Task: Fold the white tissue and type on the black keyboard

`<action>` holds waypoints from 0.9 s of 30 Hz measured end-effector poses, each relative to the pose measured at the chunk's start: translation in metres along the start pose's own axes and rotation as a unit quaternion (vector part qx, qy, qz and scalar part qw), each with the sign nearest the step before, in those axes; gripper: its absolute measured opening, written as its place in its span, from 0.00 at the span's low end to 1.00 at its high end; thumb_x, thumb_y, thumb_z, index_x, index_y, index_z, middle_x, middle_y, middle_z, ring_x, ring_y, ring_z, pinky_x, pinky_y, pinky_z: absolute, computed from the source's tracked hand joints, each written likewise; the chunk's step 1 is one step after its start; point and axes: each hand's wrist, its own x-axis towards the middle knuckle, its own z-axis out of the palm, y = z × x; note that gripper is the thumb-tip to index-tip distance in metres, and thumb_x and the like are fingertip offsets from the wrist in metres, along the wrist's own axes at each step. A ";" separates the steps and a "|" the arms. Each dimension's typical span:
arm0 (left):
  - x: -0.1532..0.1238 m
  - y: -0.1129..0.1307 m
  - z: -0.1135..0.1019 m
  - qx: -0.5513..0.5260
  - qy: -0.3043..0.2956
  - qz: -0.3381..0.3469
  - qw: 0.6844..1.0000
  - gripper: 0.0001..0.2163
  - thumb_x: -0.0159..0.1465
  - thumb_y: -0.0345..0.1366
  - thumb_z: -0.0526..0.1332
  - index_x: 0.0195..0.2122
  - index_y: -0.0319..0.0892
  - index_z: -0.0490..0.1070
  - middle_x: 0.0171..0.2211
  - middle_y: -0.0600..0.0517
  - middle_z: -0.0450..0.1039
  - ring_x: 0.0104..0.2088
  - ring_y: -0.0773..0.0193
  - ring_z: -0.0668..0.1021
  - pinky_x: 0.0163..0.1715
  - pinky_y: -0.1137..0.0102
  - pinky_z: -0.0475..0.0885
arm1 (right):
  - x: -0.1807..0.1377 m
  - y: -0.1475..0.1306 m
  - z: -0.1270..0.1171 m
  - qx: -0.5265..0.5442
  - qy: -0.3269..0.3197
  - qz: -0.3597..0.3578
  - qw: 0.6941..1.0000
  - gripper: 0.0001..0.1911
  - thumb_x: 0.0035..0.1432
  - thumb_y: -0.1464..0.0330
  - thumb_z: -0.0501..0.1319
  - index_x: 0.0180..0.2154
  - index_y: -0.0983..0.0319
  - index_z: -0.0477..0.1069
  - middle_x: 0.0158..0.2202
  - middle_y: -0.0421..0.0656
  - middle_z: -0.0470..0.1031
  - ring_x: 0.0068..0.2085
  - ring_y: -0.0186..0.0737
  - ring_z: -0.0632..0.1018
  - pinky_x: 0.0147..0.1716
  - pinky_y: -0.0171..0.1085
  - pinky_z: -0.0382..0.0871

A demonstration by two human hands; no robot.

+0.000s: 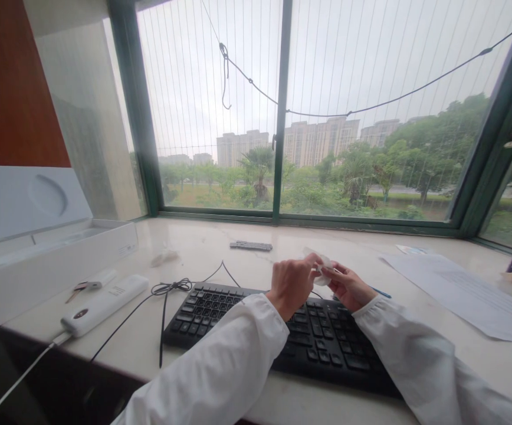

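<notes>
My left hand (292, 284) and my right hand (348, 285) meet above the right half of a black keyboard (220, 307). Both are closed, fingers pinched on a small crumpled white tissue (324, 273) between them. Whether something else is wrapped inside it is hidden. White sleeves cover both wrists, and the left forearm crosses in front of part of the keys. Just beyond my right hand, the tip of a thin blue stick (380, 292) shows on the table.
A white power bank (105, 306) with a cable lies left, near a white open box (56, 268) and a small white item with keys (91, 284). A crumpled tissue (165, 256) and a grey strip (250, 245) lie further back. Papers (463, 289) spread right, below the window.
</notes>
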 end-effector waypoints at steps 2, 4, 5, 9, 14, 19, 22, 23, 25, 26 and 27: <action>0.000 0.000 0.001 -0.011 0.005 -0.002 1.000 0.09 0.65 0.40 0.61 0.46 0.54 0.72 0.35 0.56 0.81 0.36 0.58 0.81 0.34 0.69 0.68 | 0.000 0.001 0.000 -0.007 -0.002 -0.001 1.000 0.15 0.34 0.67 0.77 0.27 0.59 0.76 0.32 0.39 0.82 0.34 0.37 0.81 0.36 0.32 0.76; 0.000 0.000 0.002 -0.038 0.016 -0.008 0.999 0.09 0.64 0.39 0.62 0.45 0.55 0.72 0.38 0.59 0.81 0.37 0.59 0.81 0.35 0.69 0.69 | 0.001 0.001 -0.001 -0.012 -0.006 0.000 1.000 0.15 0.37 0.66 0.77 0.29 0.59 0.76 0.34 0.40 0.82 0.35 0.38 0.81 0.37 0.34 0.77; 0.000 -0.001 0.003 -0.054 0.023 -0.013 0.998 0.09 0.63 0.39 0.62 0.45 0.56 0.72 0.39 0.60 0.81 0.38 0.60 0.81 0.36 0.69 0.69 | 0.001 0.002 -0.002 -0.012 -0.008 0.001 1.000 0.15 0.38 0.65 0.76 0.30 0.59 0.76 0.34 0.39 0.82 0.35 0.38 0.81 0.37 0.33 0.77; 0.000 -0.002 0.005 -0.096 0.039 -0.041 0.994 0.08 0.62 0.40 0.64 0.43 0.57 0.73 0.40 0.64 0.80 0.41 0.63 0.80 0.39 0.71 0.69 | 0.003 0.002 -0.003 -0.004 -0.012 0.007 1.000 0.15 0.39 0.66 0.76 0.32 0.59 0.76 0.34 0.39 0.81 0.37 0.36 0.81 0.37 0.29 0.76; 0.000 -0.001 0.003 -0.072 0.031 -0.045 0.996 0.09 0.63 0.40 0.63 0.45 0.57 0.74 0.39 0.61 0.81 0.40 0.62 0.80 0.38 0.70 0.68 | 0.002 0.001 -0.001 0.001 -0.004 0.008 1.000 0.17 0.35 0.68 0.77 0.30 0.58 0.75 0.31 0.36 0.80 0.33 0.35 0.81 0.34 0.29 0.77; 0.000 0.000 0.001 -0.021 0.017 -0.034 0.999 0.09 0.64 0.42 0.61 0.45 0.58 0.74 0.34 0.57 0.81 0.36 0.59 0.81 0.35 0.69 0.68 | 0.002 0.001 0.000 0.000 0.011 0.022 1.000 0.18 0.32 0.69 0.78 0.27 0.58 0.74 0.29 0.37 0.80 0.32 0.38 0.81 0.33 0.32 0.78; 0.000 0.000 0.000 -0.010 0.006 -0.034 0.999 0.10 0.64 0.43 0.61 0.46 0.58 0.74 0.33 0.55 0.81 0.36 0.59 0.81 0.35 0.69 0.68 | 0.002 0.002 -0.001 -0.008 0.005 0.013 1.000 0.16 0.34 0.69 0.77 0.27 0.58 0.74 0.30 0.39 0.81 0.33 0.41 0.82 0.35 0.35 0.79; 0.000 0.000 0.000 -0.007 0.004 -0.035 0.999 0.10 0.64 0.43 0.61 0.46 0.58 0.75 0.33 0.55 0.80 0.36 0.59 0.81 0.36 0.70 0.68 | 0.002 0.002 -0.002 -0.010 0.003 0.012 1.000 0.16 0.35 0.69 0.77 0.27 0.58 0.74 0.30 0.39 0.81 0.33 0.41 0.82 0.35 0.35 0.79; 0.000 0.000 0.000 -0.002 0.002 -0.038 0.999 0.10 0.64 0.43 0.61 0.46 0.58 0.75 0.33 0.55 0.80 0.36 0.59 0.80 0.36 0.69 0.68 | 0.002 0.001 -0.001 -0.013 0.002 0.018 1.000 0.16 0.34 0.68 0.77 0.27 0.59 0.74 0.30 0.39 0.81 0.33 0.40 0.82 0.34 0.35 0.79; 0.000 0.001 0.000 -0.001 0.002 -0.038 0.999 0.10 0.64 0.43 0.61 0.46 0.58 0.74 0.33 0.55 0.80 0.36 0.59 0.80 0.36 0.69 0.68 | 0.001 0.001 -0.001 -0.012 0.003 0.021 1.000 0.16 0.34 0.68 0.78 0.26 0.59 0.74 0.29 0.39 0.80 0.32 0.39 0.81 0.33 0.34 0.78; 0.000 0.001 0.000 -0.001 0.002 -0.038 0.999 0.10 0.64 0.43 0.61 0.46 0.58 0.74 0.33 0.55 0.80 0.36 0.59 0.80 0.36 0.69 0.68 | 0.000 0.000 0.000 -0.009 0.005 0.024 1.000 0.16 0.33 0.68 0.78 0.25 0.60 0.74 0.28 0.38 0.80 0.31 0.37 0.81 0.33 0.32 0.78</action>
